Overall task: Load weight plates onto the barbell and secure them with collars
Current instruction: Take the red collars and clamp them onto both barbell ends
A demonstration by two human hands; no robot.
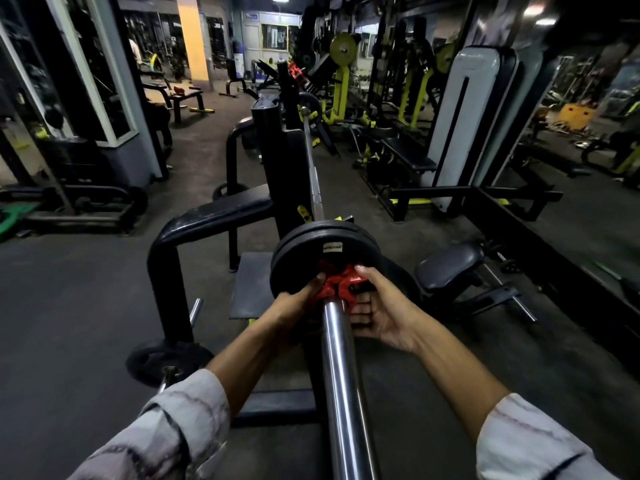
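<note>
The barbell (346, 393) runs away from me, its chrome sleeve in the foreground and its shaft resting on the bench rack. Two black weight plates (311, 251) sit on the near sleeve. A red collar (341, 284) is on the sleeve, pressed against the outer plate. My left hand (294, 303) grips the collar's left side with curled fingers. My right hand (377, 306) grips its right side, thumb on top and fingers underneath. Another red collar (296, 73) and a plate show at the bar's far end.
A black bench and its upright rack (273, 161) stand left of the bar. A black plate (166, 358) hangs on a low storage peg at lower left. A padded seat (450, 268) sits to the right. Yellow-framed machines line the back.
</note>
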